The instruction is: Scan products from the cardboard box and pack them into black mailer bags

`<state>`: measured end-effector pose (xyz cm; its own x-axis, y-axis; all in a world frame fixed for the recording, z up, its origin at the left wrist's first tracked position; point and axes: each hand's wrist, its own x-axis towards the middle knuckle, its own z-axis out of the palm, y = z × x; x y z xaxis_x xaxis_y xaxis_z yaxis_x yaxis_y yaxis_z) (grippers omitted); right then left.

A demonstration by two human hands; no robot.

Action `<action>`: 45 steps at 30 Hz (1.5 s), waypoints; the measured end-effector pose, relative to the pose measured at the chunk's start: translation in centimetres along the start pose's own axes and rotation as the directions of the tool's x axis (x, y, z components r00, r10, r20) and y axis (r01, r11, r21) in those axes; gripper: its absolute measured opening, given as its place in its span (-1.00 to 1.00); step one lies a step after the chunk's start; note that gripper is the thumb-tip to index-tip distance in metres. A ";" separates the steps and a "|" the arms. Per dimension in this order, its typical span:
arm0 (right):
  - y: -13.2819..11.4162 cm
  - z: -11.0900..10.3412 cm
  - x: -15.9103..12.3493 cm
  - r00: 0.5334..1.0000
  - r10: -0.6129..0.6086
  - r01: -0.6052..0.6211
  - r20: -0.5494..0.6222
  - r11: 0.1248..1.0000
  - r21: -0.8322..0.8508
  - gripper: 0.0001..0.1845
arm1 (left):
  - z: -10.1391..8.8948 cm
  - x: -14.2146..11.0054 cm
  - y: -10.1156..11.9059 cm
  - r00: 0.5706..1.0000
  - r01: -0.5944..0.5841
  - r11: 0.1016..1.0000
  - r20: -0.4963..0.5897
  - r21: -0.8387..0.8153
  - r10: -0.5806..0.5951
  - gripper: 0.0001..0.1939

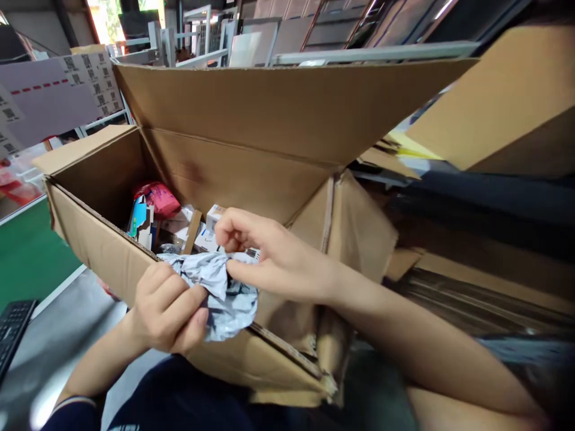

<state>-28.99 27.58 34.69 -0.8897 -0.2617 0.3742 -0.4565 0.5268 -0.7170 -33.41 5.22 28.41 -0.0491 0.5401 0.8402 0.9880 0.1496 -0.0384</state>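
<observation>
Carton (242, 114), seemingly plastic wrap (224, 293) between both hands (166, 308) (278, 257)

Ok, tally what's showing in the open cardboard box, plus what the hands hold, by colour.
Red pouch: 1
Blue-and-white carton: 1
White cartons: 2
Grey crumpled plastic wrap: 1
Total: 5; others may be hidden.

Left of the left hand (168, 308) lie a black plastic keyboard (13, 335) and a green bench top (31, 257); well beyond stands a mauve board printed with QR codes (54, 90). Right of the right hand (269, 257) lie stacked brown cardboard sheets (485, 293).
</observation>
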 end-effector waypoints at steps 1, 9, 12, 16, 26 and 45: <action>0.1 -0.1 0.0 1.000 -0.006 0.006 -0.009 1.000 0.007 -0.84 | -0.1 0.0 0.3 0.998 0.066 0.998 0.004 -0.012 -0.066 -0.88; 0.4 -0.6 0.0 0.968 -0.228 0.236 0.103 0.969 -0.067 -0.76 | -0.8 -0.6 1.6 0.950 0.307 0.951 0.041 0.030 -0.308 -0.77; 0.5 -0.3 -0.1 0.968 -0.243 0.249 0.069 0.964 -0.098 -0.73 | -0.6 -0.8 1.4 0.953 0.303 0.953 -0.007 -0.003 -0.303 -0.73; 0.6 0.3 0.3 0.984 -0.173 0.175 0.034 0.982 -0.076 -0.78 | -0.6 -1.0 1.2 0.940 0.337 0.939 -0.028 -0.064 -0.339 -0.76; 0.3 0.9 0.7 0.999 -0.018 0.021 0.026 0.993 -0.114 -0.86 | -0.5 -0.2 0.9 0.855 0.507 0.850 -0.043 -0.140 -0.517 -0.91; 0.2 1.9 -0.8 0.941 -0.321 0.332 0.108 0.806 -0.490 -0.78 | 0.3 -0.2 0.4 0.859 0.501 0.860 -0.059 -0.096 -0.508 -0.76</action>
<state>-28.44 26.33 33.12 -0.6912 -0.5026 0.5193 -0.6584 0.7341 -0.1660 -33.03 5.45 28.10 -0.5353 0.3395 0.7734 0.8390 0.3197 0.4404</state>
